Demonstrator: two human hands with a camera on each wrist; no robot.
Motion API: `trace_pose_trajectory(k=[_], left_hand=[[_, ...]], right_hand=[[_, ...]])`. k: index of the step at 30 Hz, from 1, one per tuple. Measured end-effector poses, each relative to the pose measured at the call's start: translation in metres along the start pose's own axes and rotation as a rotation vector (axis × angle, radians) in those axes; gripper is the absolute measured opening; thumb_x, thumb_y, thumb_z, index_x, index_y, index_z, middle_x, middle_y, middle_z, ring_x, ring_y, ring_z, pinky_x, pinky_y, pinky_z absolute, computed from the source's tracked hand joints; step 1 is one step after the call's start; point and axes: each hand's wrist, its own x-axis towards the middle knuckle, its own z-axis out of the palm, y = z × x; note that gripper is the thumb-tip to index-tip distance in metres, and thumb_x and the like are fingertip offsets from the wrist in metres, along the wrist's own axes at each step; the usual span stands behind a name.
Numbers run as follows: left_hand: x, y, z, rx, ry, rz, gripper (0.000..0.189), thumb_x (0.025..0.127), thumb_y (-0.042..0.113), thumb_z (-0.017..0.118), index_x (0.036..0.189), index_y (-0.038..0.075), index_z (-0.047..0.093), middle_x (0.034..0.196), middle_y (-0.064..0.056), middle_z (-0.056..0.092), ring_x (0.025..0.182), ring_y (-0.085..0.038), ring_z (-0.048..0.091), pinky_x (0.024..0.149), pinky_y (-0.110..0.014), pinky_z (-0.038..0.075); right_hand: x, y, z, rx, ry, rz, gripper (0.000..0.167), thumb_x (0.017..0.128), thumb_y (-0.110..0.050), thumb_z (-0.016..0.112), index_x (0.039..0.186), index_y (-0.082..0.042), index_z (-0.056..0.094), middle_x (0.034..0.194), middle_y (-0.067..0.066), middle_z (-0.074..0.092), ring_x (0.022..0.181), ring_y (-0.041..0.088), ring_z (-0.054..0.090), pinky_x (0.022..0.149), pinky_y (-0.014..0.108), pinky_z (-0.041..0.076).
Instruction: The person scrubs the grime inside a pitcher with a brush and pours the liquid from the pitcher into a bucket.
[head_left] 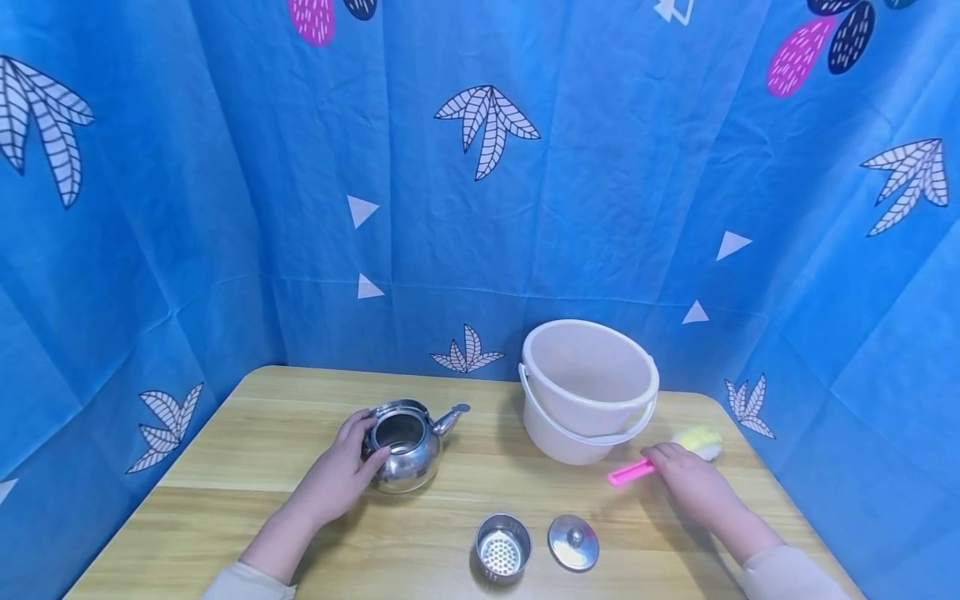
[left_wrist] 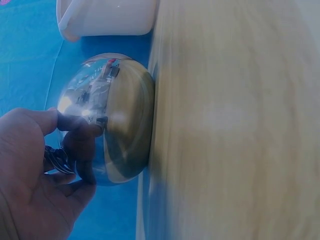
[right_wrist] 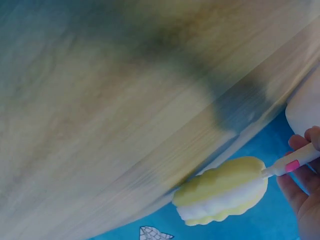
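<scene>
A shiny metal teapot stands lidless on the left half of the table, its spout pointing right. My left hand grips it by the left side, thumb near the open rim; in the left wrist view the thumb and fingers of that hand curve about the polished body. At the right, my right hand holds a sponge brush by its pink and white handle. The yellow and white sponge head shows fully in the right wrist view, close to the tabletop.
A white bucket with its handle hanging down in front stands at the back, between the hands. Nearer the front are a perforated metal strainer cup and a round metal lid. Blue patterned curtains enclose the wooden table.
</scene>
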Motion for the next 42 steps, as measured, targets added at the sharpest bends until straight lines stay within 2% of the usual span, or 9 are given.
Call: trace_pose_trajectory(k=[15, 19, 27, 29, 34, 42], left_hand=[[0.000, 0.000, -0.001, -0.004, -0.010, -0.008, 0.069, 0.104, 0.046, 0.049, 0.146, -0.007, 0.038, 0.159, -0.025, 0.025, 0.130, -0.048, 0.048, 0.108, -0.060, 0.039], [0.000, 0.001, -0.001, -0.005, -0.012, -0.011, 0.070, 0.104, 0.047, 0.048, 0.146, -0.007, 0.038, 0.159, -0.025, 0.025, 0.131, -0.048, 0.047, 0.109, -0.060, 0.039], [0.000, 0.002, -0.002, -0.005, -0.009, -0.017, 0.064, 0.104, 0.038, 0.053, 0.146, -0.008, 0.039, 0.159, -0.025, 0.025, 0.130, -0.048, 0.048, 0.108, -0.060, 0.039], [0.000, 0.002, -0.002, -0.004, -0.009, -0.017, 0.063, 0.104, 0.037, 0.054, 0.146, -0.008, 0.039, 0.159, -0.025, 0.025, 0.130, -0.048, 0.048, 0.108, -0.060, 0.039], [0.000, 0.002, -0.002, -0.007, -0.016, -0.021, 0.071, 0.103, 0.048, 0.048, 0.147, -0.007, 0.038, 0.159, -0.025, 0.024, 0.130, -0.048, 0.048, 0.108, -0.060, 0.039], [-0.001, 0.002, -0.003, -0.007, -0.017, -0.022, 0.071, 0.103, 0.049, 0.047, 0.147, -0.007, 0.038, 0.160, -0.025, 0.024, 0.131, -0.048, 0.047, 0.109, -0.060, 0.039]], right_hand=[[-0.001, -0.004, -0.005, -0.038, 0.098, -0.063, 0.027, 0.086, 0.000, 0.072, 0.112, -0.006, 0.070, 0.108, 0.010, 0.071, 0.100, 0.032, 0.068, 0.087, 0.050, 0.057], [0.000, -0.005, -0.007, -0.037, 0.111, -0.066, 0.023, 0.088, -0.004, 0.071, 0.110, -0.010, 0.069, 0.107, 0.007, 0.072, 0.100, 0.030, 0.069, 0.087, 0.049, 0.057], [0.004, -0.014, -0.021, 0.035, 0.085, 0.012, 0.011, 0.096, -0.012, 0.068, 0.104, -0.018, 0.068, 0.100, 0.001, 0.073, 0.095, 0.028, 0.071, 0.081, 0.046, 0.060], [0.005, -0.015, -0.023, 0.016, 0.102, -0.003, 0.012, 0.094, -0.012, 0.069, 0.104, -0.018, 0.068, 0.096, -0.002, 0.072, 0.091, 0.025, 0.070, 0.078, 0.043, 0.060], [0.005, -0.016, -0.026, -0.023, 0.157, -0.043, 0.016, 0.091, -0.010, 0.072, 0.102, -0.019, 0.066, 0.086, -0.009, 0.066, 0.080, 0.016, 0.067, 0.070, 0.037, 0.059], [0.005, -0.023, -0.033, 0.014, 0.152, -0.023, 0.013, 0.095, -0.014, 0.069, 0.106, -0.021, 0.069, 0.091, -0.008, 0.070, 0.084, 0.018, 0.070, 0.073, 0.040, 0.061]])
